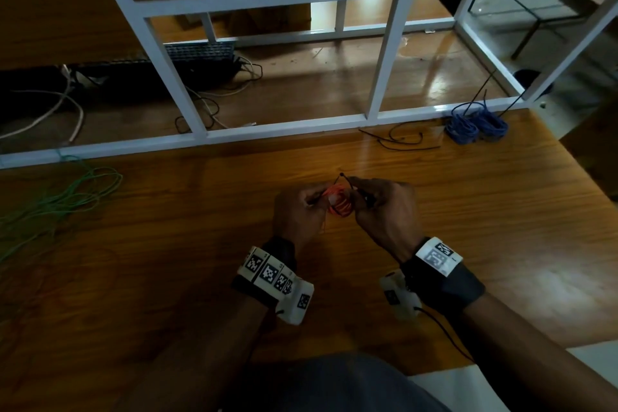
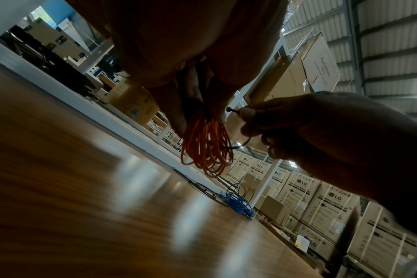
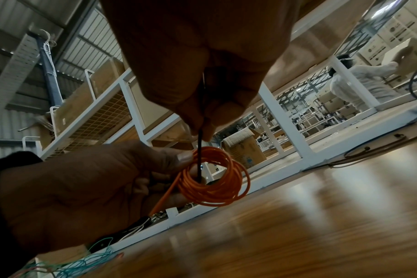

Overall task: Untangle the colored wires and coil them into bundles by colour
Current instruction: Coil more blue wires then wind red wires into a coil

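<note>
Progress is judged at roughly the midpoint. The blue wire (image 1: 476,124) lies already coiled in bundles at the far right of the table (image 1: 468,211), beside the white frame (image 1: 284,132); spare black cable ties (image 1: 401,140) lie just left of it.

The orange wire (image 1: 338,202) is wound into a small coil and held above the table centre. The left hand (image 1: 296,214) grips this coil between thumb and fingers, one loose orange end trailing below. The right hand (image 1: 388,211) pinches a black cable tie (image 3: 200,150) that passes through the coil's opening. The tie does not appear closed, so this bundle is judged coiled but not yet secured.

The green wire (image 1: 50,204) remains a loose sprawl at the near left of the table, uncoiled. Remaining work, as judged: fasten the orange coil, set it down, then coil and tie the green.
</note>
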A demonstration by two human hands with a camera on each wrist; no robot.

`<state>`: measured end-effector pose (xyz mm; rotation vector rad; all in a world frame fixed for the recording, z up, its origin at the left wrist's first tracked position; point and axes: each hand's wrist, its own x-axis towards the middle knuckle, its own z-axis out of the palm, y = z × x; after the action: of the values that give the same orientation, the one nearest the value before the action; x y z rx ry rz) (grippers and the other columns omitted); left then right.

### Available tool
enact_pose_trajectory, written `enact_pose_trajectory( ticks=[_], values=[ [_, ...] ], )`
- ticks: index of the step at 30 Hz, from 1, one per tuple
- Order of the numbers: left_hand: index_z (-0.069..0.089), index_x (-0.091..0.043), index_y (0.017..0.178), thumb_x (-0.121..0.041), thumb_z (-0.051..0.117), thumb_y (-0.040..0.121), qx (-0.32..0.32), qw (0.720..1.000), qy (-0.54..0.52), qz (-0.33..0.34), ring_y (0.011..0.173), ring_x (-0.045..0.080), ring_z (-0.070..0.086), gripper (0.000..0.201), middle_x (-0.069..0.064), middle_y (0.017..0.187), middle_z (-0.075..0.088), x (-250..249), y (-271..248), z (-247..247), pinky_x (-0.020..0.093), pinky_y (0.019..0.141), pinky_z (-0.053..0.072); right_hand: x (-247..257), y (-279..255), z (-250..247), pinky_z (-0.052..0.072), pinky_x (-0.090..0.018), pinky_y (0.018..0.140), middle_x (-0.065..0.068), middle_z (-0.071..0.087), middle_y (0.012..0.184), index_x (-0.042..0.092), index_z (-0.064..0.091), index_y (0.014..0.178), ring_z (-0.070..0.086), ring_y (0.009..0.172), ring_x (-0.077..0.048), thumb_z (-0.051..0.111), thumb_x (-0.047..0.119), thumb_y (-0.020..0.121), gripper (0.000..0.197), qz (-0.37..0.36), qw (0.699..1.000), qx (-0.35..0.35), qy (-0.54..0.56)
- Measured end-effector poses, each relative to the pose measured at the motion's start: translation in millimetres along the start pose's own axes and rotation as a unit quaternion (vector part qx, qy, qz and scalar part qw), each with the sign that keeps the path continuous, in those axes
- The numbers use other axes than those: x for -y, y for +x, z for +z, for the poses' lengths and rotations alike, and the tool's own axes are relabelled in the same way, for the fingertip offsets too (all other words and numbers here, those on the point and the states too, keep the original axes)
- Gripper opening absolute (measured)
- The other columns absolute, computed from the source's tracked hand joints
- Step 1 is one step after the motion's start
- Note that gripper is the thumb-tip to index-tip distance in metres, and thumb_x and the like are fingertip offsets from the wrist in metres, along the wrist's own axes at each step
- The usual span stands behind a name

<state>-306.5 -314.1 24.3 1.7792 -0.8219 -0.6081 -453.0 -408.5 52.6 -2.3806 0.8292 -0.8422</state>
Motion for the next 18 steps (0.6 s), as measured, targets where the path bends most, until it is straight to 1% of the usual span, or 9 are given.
enact_pose_trajectory(
  ticks=[2, 3, 4, 6, 8, 10, 13, 15, 18],
  values=[
    [0.073, -0.028, 0.112, -0.024, 0.073, 0.088, -0.002, 1.000, 0.011, 0.007, 0.084, -0.013, 0.062, 0.024, -0.010, 0.107, 0.073, -2.7, -1.3, 0.5, 0.018, 0.077, 0.057, -1.8, 0.6, -0.1, 0.056, -0.028, 0.055, -0.003, 0.080, 0.090, 0.017, 0.077, 0.118, 0.070, 0.066, -0.012, 0.072, 0.019, 0.091, 0.028, -0.006, 1.000, 0.004, -0.001],
    [0.072, -0.028, 0.113, -0.024, 0.072, 0.088, -0.001, 1.000, 0.015, 0.010, 0.082, -0.016, 0.060, 0.025, -0.010, 0.108, 0.073, -3.1, -1.7, 0.5, 0.015, 0.075, 0.055, -2.7, 0.4, 0.0, 0.056, -0.028, 0.055, -0.003, 0.080, 0.090, 0.017, 0.077, 0.118, 0.071, 0.067, -0.012, 0.072, 0.019, 0.091, 0.028, -0.007, 1.000, 0.005, -0.001],
    [0.072, -0.027, 0.114, -0.023, 0.072, 0.089, 0.001, 1.000, 0.018, 0.014, 0.082, -0.016, 0.060, 0.025, -0.009, 0.110, 0.073, -3.1, -1.8, 0.6, 0.014, 0.075, 0.054, -3.1, 0.3, -0.1, 0.056, -0.027, 0.055, -0.003, 0.080, 0.091, 0.017, 0.077, 0.117, 0.071, 0.067, -0.012, 0.073, 0.019, 0.090, 0.027, -0.008, 1.000, 0.006, 0.001],
    [0.071, -0.026, 0.115, -0.023, 0.071, 0.089, 0.005, 1.000, 0.022, 0.017, 0.088, -0.008, 0.063, 0.026, -0.007, 0.112, 0.072, -3.5, -2.0, 0.1, 0.019, 0.079, 0.057, -4.1, 0.0, -0.2, 0.056, -0.027, 0.055, -0.003, 0.080, 0.090, 0.017, 0.078, 0.117, 0.070, 0.067, -0.012, 0.073, 0.018, 0.090, 0.027, -0.008, 1.000, 0.006, 0.005],
    [0.072, -0.025, 0.115, -0.023, 0.072, 0.089, 0.006, 1.000, 0.018, 0.011, 0.096, 0.002, 0.067, 0.026, -0.005, 0.112, 0.073, -3.3, -1.6, -0.1, 0.028, 0.082, 0.059, -5.2, -0.2, -0.2, 0.058, -0.031, 0.056, -0.003, 0.080, 0.091, 0.017, 0.078, 0.117, 0.071, 0.068, -0.013, 0.073, 0.018, 0.090, 0.027, -0.003, 1.000, 0.004, 0.009],
    [0.072, -0.025, 0.114, -0.024, 0.072, 0.088, 0.005, 1.000, 0.018, 0.009, 0.099, 0.006, 0.068, 0.026, -0.005, 0.112, 0.073, -2.8, -1.1, 0.1, 0.032, 0.084, 0.059, -6.3, -0.5, 0.4, 0.059, -0.034, 0.057, -0.003, 0.080, 0.093, 0.017, 0.077, 0.118, 0.072, 0.070, -0.013, 0.072, 0.018, 0.091, 0.028, 0.003, 1.000, 0.001, 0.008],
    [0.072, -0.023, 0.114, -0.023, 0.072, 0.088, 0.006, 1.000, 0.016, 0.007, 0.101, 0.008, 0.068, 0.026, -0.003, 0.113, 0.072, -3.4, -0.8, 0.9, 0.030, 0.083, 0.059, -6.9, -1.7, 0.4, 0.059, -0.034, 0.055, -0.002, 0.079, 0.092, 0.017, 0.077, 0.120, 0.070, 0.067, -0.010, 0.070, 0.018, 0.091, 0.030, 0.001, 1.000, -0.002, 0.015],
    [0.072, -0.023, 0.114, -0.023, 0.072, 0.088, 0.007, 1.000, 0.014, 0.006, 0.100, 0.007, 0.068, 0.026, -0.004, 0.112, 0.073, -2.4, -0.2, 1.4, 0.029, 0.082, 0.059, -6.0, -2.4, 0.2, 0.058, -0.035, 0.054, -0.001, 0.079, 0.090, 0.018, 0.076, 0.120, 0.069, 0.065, -0.011, 0.070, 0.018, 0.091, 0.029, 0.002, 1.000, 0.003, 0.017],
    [0.072, -0.025, 0.114, -0.025, 0.071, 0.089, 0.011, 0.999, 0.028, 0.011, 0.098, 0.004, 0.068, 0.026, -0.006, 0.111, 0.073, 0.2, 0.1, 1.6, 0.029, 0.082, 0.059, -5.8, -2.7, 0.9, 0.059, -0.037, 0.057, -0.002, 0.079, 0.092, 0.019, 0.077, 0.118, 0.070, 0.068, -0.013, 0.072, 0.017, 0.090, 0.029, 0.010, 1.000, 0.022, 0.009]
  ],
)
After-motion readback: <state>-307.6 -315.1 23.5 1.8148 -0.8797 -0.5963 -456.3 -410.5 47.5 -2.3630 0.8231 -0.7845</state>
